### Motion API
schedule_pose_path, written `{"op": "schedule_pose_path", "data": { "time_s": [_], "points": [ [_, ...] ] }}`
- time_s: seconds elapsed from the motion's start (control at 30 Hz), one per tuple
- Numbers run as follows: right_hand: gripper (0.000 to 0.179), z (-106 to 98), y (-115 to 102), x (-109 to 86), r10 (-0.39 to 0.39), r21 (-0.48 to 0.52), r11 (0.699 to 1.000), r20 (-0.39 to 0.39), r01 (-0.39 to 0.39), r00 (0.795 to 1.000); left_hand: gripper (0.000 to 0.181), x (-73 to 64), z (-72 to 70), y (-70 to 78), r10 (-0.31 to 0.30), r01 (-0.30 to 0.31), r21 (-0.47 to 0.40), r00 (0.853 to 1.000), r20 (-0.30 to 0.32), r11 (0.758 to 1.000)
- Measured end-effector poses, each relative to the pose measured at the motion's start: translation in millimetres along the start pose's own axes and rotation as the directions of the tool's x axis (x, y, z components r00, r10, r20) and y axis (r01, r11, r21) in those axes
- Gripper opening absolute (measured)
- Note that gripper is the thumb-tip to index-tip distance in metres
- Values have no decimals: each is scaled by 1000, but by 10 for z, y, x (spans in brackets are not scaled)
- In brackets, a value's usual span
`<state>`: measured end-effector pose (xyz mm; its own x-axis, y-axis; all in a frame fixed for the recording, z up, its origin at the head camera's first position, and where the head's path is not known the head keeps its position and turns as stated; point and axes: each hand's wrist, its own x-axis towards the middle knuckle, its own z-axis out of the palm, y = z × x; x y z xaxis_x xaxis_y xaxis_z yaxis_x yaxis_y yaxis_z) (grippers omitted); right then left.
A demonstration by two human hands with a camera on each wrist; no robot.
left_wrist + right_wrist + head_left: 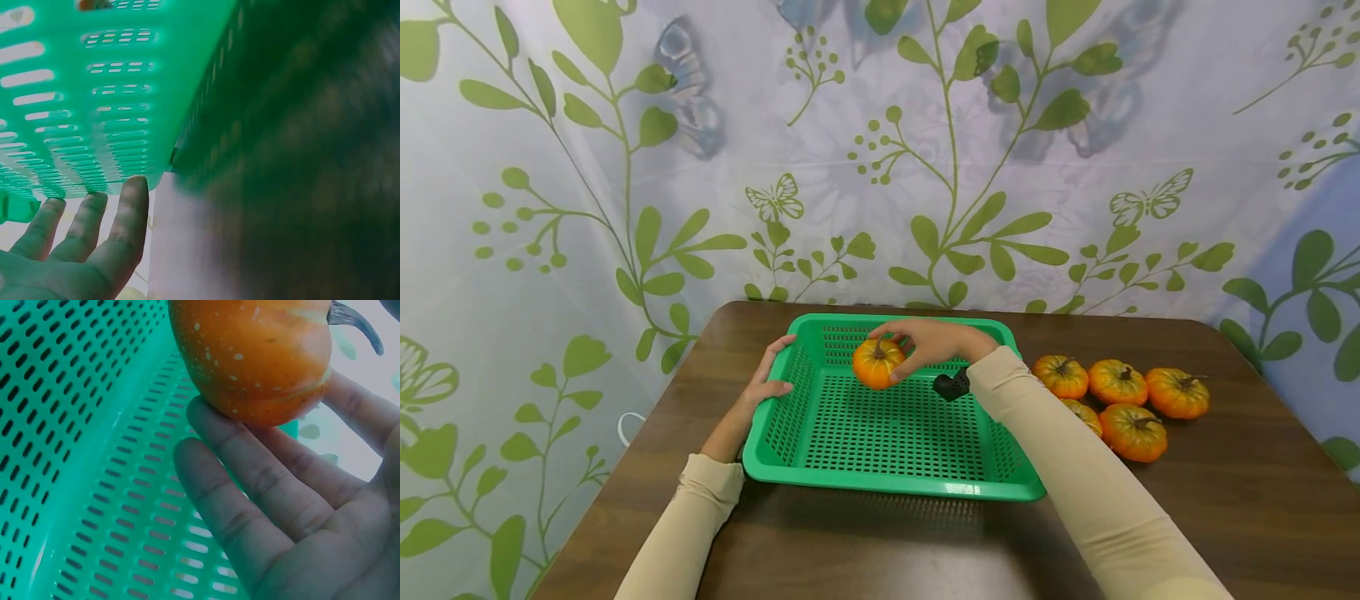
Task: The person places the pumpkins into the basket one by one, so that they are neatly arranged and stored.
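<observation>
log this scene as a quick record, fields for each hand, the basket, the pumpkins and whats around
left hand: grips the left rim of the green plastic basket, thumb over the edge
right hand: holds a small orange pumpkin by its sides
held pumpkin: over the basket floor, stem up
green plastic basket: on the table, slotted walls and floor
loose pumpkins: five visible, right of the basket, one partly behind the right sleeve
table: dark brown, wood-grain top
backdrop: pale fabric printed with green leaves and butterflies
</observation>
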<state>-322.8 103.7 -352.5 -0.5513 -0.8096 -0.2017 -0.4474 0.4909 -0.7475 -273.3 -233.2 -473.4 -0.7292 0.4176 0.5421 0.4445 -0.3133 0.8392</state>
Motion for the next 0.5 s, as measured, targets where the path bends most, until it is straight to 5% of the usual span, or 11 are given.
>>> {"op": "schedule_pose_path", "data": {
  "time_s": [0.5],
  "points": [
    [80,185,0,231,70,-101,992,-24,-72,997,75,11,-30,-37,35,-35,5,999,17,999]
  ]
}}
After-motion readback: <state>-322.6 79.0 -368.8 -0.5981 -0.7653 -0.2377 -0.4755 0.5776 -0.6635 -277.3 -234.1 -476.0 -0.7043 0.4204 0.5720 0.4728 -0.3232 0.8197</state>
